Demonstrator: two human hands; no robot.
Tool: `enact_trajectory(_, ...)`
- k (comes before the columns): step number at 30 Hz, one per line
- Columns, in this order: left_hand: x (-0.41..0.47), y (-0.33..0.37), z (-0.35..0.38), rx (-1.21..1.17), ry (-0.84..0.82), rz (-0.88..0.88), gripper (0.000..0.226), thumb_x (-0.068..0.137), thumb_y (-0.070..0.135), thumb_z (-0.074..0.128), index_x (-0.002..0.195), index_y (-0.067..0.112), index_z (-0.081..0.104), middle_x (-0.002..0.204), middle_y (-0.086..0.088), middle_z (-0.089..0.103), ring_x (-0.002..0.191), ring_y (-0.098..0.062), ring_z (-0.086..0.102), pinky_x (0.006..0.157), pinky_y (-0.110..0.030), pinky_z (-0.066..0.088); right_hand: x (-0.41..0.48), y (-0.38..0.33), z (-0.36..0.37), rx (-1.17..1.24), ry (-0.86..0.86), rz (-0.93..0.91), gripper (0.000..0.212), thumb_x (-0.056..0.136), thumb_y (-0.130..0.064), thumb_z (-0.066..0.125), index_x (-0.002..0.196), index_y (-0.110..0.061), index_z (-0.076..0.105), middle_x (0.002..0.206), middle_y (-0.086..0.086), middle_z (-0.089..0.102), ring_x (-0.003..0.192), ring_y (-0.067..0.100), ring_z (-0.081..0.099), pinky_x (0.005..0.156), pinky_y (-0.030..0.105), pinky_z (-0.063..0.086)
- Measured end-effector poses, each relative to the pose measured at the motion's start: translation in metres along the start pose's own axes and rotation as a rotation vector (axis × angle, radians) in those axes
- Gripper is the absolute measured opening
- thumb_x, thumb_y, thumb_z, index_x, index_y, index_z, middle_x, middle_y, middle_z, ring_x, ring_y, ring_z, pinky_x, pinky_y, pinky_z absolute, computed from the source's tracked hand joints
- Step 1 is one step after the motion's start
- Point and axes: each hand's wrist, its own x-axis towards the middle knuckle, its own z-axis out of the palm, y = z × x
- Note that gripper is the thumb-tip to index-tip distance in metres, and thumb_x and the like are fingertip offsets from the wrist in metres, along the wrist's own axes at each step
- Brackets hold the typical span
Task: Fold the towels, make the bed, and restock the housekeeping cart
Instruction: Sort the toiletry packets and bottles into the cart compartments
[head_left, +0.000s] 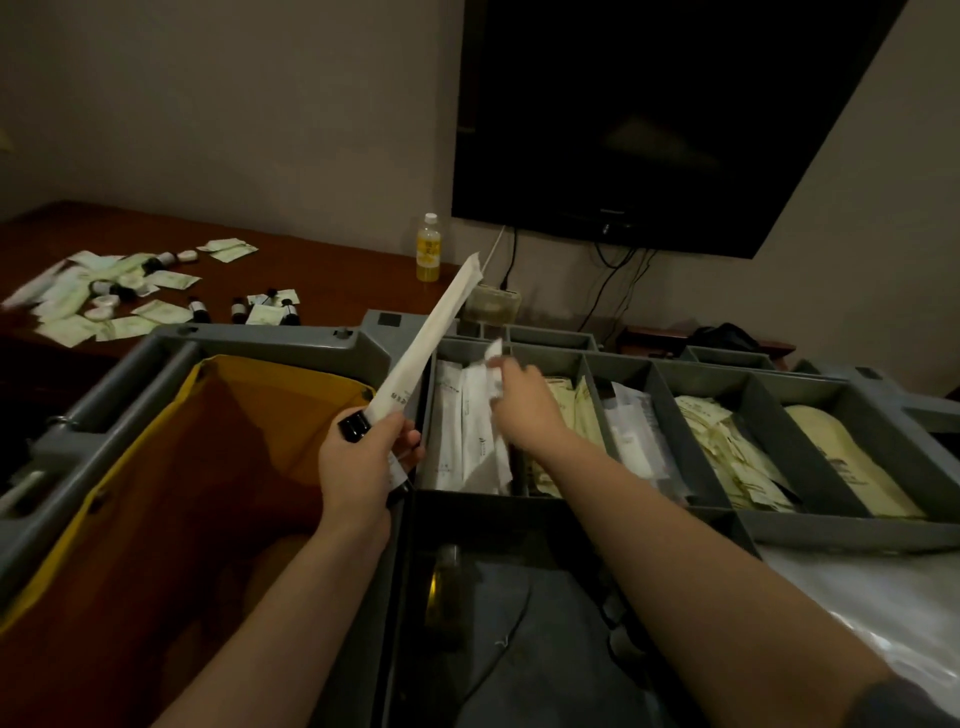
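Over cart tray, left hand gripping long sachet, right hand pinching packet.

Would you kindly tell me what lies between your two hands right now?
In the head view, the cart's grey tray wall and white packets lie between the left hand and right hand.

A hotel room. A grey housekeeping cart holds sorted guest sachets, more toiletries litter the wooden worktop, and a television hangs on the wall.
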Motion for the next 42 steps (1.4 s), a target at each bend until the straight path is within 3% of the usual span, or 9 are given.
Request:
enact_trajectory(4, 0.004, 0.0, -0.002, 0.015, 0.003, 0.005, 0.015, 0.089, 0.01, 0.061, 0.103, 0.013, 0.055, 0.095, -0.011, 0.063, 0.083, -0.019, 0.063, 0.071, -0.032, 0.054, -0.008, 0.002, 0.012, -0.678, 0.033, -0.194, 0.034, 0.091, -0.016, 0.047, 0.123, -0.018, 0.057, 0.134, 0.005, 0.045, 0.121, 0.027, 0.038, 0.095, 0.039, 0.035)
enact_trajectory(11, 0.001, -0.001, 0.003, 0.06, -0.015, 0.028, 0.013, 0.089, 0.008, 0.06, 0.098, 0.014, 0.055, 0.088, -0.007, 0.062, 0.077, -0.015, 0.063, 0.072, -0.031, 0.056, -0.011, 0.003, 0.005, -0.878, -0.187, -0.106, 0.021, 0.09, -0.021, 0.052, 0.108, -0.023, 0.062, 0.113, -0.001, 0.059, 0.127, 0.027, 0.036, 0.112, 0.05, 0.012)
enact_trajectory(16, 0.002, -0.004, 0.003, 0.101, -0.02, 0.048, 0.014, 0.088, 0.008, 0.062, 0.091, 0.019, 0.054, 0.089, -0.005, 0.062, 0.076, -0.012, 0.063, 0.065, -0.024, 0.054, -0.021, -0.005, 0.003, -0.146, 0.166, -0.094, 0.032, 0.098, -0.03, 0.04, 0.122, -0.022, 0.06, 0.118, 0.0, 0.062, 0.112, 0.02, 0.051, 0.097, 0.038, 0.038)
enact_trajectory(20, 0.002, -0.01, 0.005, 0.212, -0.092, 0.022, 0.016, 0.088, 0.009, 0.063, 0.102, 0.013, 0.058, 0.09, -0.005, 0.065, 0.078, -0.012, 0.066, 0.059, -0.02, 0.052, -0.027, -0.029, 0.004, 0.887, -0.155, 0.16, 0.039, 0.099, -0.029, 0.048, 0.133, -0.01, 0.045, 0.12, 0.009, 0.06, 0.1, 0.018, 0.06, 0.078, 0.029, 0.053)
enact_trajectory(22, 0.0, -0.011, 0.008, 0.263, -0.185, -0.052, 0.019, 0.088, 0.008, 0.063, 0.104, 0.015, 0.057, 0.094, -0.005, 0.066, 0.075, -0.012, 0.067, 0.055, -0.02, 0.052, -0.023, -0.036, 0.007, 1.057, -0.18, 0.257, 0.041, 0.097, -0.018, 0.053, 0.135, -0.007, 0.041, 0.126, 0.015, 0.056, 0.109, 0.026, 0.059, 0.077, 0.033, 0.056)
enact_trajectory(26, -0.004, -0.01, 0.009, 0.356, -0.224, -0.058, 0.024, 0.089, 0.006, 0.06, 0.108, 0.02, 0.054, 0.097, -0.003, 0.063, 0.077, -0.013, 0.065, 0.057, -0.02, 0.051, -0.008, -0.033, 0.006, 0.706, -0.011, 0.268, 0.051, 0.096, -0.024, 0.053, 0.142, -0.013, 0.035, 0.134, 0.01, 0.051, 0.114, 0.026, 0.054, 0.089, 0.037, 0.051)
enact_trajectory(30, 0.002, -0.007, 0.003, 0.313, -0.12, 0.067, 0.026, 0.086, 0.001, 0.06, 0.108, 0.015, 0.057, 0.087, -0.004, 0.062, 0.065, -0.011, 0.057, 0.047, -0.011, 0.046, -0.007, -0.028, 0.011, 0.2, -0.082, 0.157, 0.061, 0.097, -0.037, 0.048, 0.15, -0.021, 0.021, 0.152, 0.013, 0.024, 0.127, 0.033, 0.042, 0.095, 0.04, 0.045)
enact_trajectory(34, 0.002, -0.004, 0.001, 0.286, -0.12, 0.09, 0.023, 0.088, 0.0, 0.058, 0.107, 0.013, 0.054, 0.084, -0.004, 0.06, 0.062, -0.015, 0.055, 0.045, -0.014, 0.047, -0.016, -0.018, 0.031, -0.434, -0.042, -0.036, 0.042, 0.097, -0.026, 0.04, 0.137, -0.015, 0.039, 0.144, 0.013, 0.031, 0.132, 0.031, 0.029, 0.107, 0.044, 0.027)
enact_trajectory(42, 0.002, -0.005, 0.002, 0.3, -0.143, 0.097, 0.023, 0.087, 0.0, 0.059, 0.106, 0.012, 0.055, 0.08, -0.006, 0.059, 0.06, -0.015, 0.054, 0.044, -0.015, 0.047, -0.011, -0.006, 0.033, -0.539, 0.093, -0.059, 0.05, 0.094, -0.049, 0.041, 0.137, -0.022, 0.04, 0.135, 0.006, 0.05, 0.126, 0.026, 0.038, 0.1, 0.044, 0.028)
